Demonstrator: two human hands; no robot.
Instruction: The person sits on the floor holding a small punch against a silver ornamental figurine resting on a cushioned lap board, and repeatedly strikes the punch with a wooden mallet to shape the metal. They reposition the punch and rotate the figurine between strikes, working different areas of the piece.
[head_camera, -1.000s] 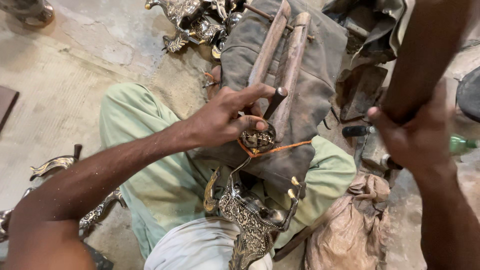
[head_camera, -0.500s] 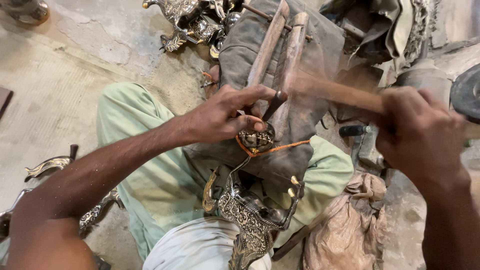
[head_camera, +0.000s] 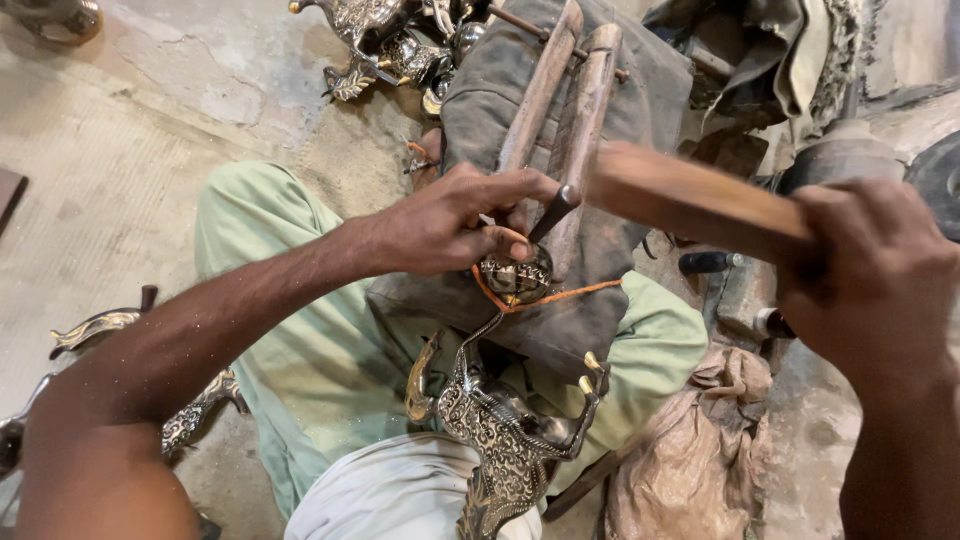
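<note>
My left hand (head_camera: 455, 220) pinches a thin dark punch (head_camera: 553, 212) and stands its tip on a small round engraved brass piece (head_camera: 514, 275). The piece rests on a grey padded cloth bundle (head_camera: 560, 300) with an orange cord around it. My right hand (head_camera: 880, 280) grips a wooden mallet handle (head_camera: 690, 200), whose end is close above the top of the punch. An ornate brass animal figure (head_camera: 500, 440) lies in my lap just below the bundle.
Two wooden bars (head_camera: 560, 110) lie along the bundle. More shiny brass figures (head_camera: 385, 45) sit at the top, and another brass piece (head_camera: 95, 330) lies on the concrete floor at left. A tan cloth bag (head_camera: 690, 460) is at lower right. I sit cross-legged in green trousers (head_camera: 300, 340).
My right hand has swung the wooden mallet down and leftward from raised to just above the punch. The left hand and punch have stayed in place.
</note>
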